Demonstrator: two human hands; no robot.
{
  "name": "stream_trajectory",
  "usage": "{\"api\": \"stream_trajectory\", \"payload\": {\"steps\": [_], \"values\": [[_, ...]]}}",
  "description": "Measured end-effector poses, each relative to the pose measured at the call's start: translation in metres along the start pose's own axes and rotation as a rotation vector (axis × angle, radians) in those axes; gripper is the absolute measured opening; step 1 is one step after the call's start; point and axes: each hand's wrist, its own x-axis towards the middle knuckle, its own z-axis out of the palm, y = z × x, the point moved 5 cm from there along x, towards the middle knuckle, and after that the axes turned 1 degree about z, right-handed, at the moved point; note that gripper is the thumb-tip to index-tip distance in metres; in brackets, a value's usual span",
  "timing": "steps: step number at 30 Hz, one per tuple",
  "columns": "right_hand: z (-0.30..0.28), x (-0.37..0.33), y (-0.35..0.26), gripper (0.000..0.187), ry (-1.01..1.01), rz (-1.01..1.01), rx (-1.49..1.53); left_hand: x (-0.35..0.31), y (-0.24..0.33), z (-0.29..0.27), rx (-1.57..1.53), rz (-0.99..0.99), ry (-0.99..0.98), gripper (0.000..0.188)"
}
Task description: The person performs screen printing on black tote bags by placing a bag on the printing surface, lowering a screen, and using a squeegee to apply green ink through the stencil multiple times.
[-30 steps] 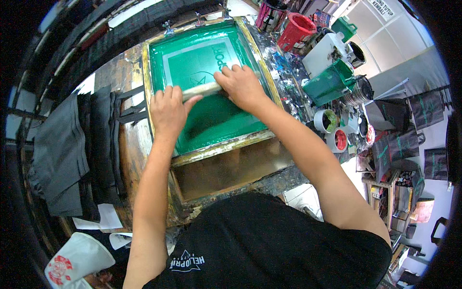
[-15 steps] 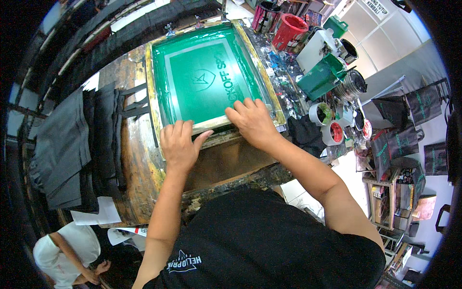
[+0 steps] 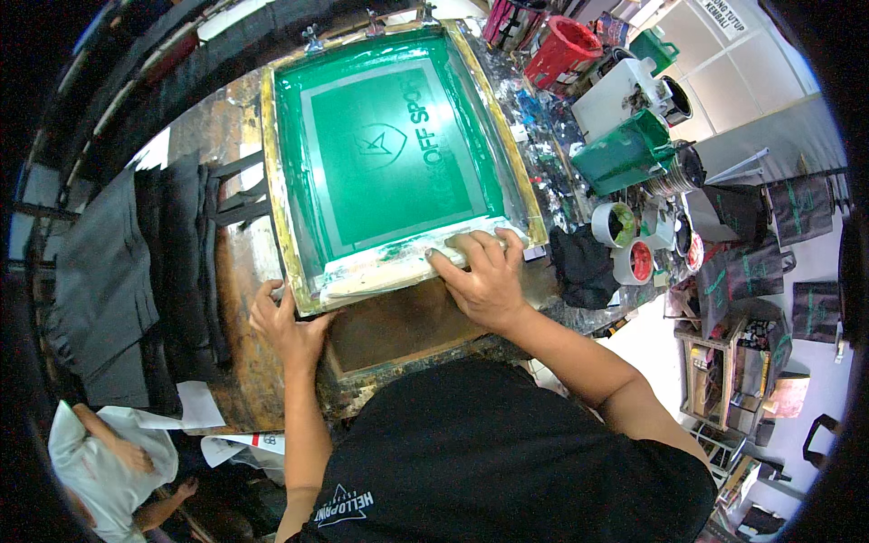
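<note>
A screen-printing frame (image 3: 268, 172) with yellow-stained wooden sides lies on the worktable. Green ink covers its mesh (image 3: 362, 199), where a shield emblem and lettering show. Across the near end of the frame rests a squeegee (image 3: 380, 270) smeared with white and green. My right hand (image 3: 489, 285) is closed on the squeegee's right part, thumb on the near side. At the frame's near left corner my left hand (image 3: 294, 330) grips the wood, fingers along the outer side and thumb by the front edge. Black straps (image 3: 240, 195) reach under the frame's left side.
Stacked black fabric bags (image 3: 109, 290) hang over the table's left side. Ink tubs, a red bucket (image 3: 563, 52) and a green container (image 3: 625, 149) crowd the right, with tape rolls (image 3: 614, 223) and a black cloth (image 3: 579, 267). Another person (image 3: 113, 462) is at lower left.
My left hand has let go of the squeegee and moved left and down to the frame's corner. The squeegee now lies flatter at the near end, my right hand still on it.
</note>
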Motion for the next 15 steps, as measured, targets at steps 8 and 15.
{"api": "stream_trajectory", "payload": {"steps": [8,15], "values": [[-0.038,0.032,-0.002,0.047,0.033,-0.016,0.038,-0.021,-0.029,0.009,-0.224,-0.063,0.164,0.086],[-0.103,0.101,-0.003,0.050,0.164,-0.045,-0.040,0.034,0.021,-0.053,-0.886,-0.068,0.411,0.081]]}}
